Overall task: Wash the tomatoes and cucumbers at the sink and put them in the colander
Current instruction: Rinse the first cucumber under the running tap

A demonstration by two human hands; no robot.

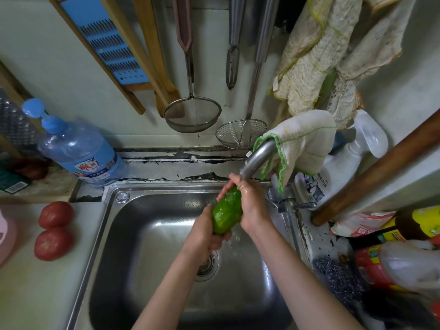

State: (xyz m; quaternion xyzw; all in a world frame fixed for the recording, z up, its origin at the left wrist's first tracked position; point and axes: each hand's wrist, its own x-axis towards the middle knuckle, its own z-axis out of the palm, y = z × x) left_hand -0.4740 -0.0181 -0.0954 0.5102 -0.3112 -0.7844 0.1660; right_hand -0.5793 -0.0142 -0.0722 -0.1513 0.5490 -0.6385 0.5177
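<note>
Head view — cucumber (226, 211) glistens bright green (wet), tilted beneath the faucet (258, 158).

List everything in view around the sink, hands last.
sink: 1, steel, centre
tap: 1, steel, right rear of sink
cucumber: 1, green, held over the sink under the tap
tomatoes: 2, red, counter left of the sink
cloth: 1, white with green edging, draped over the tap
water bottle: 1, blue, counter behind-left
strainers: 2, metal, hanging on the wall
left hand: 1, grips the cucumber's lower end
right hand: 1, grips its upper end
</note>
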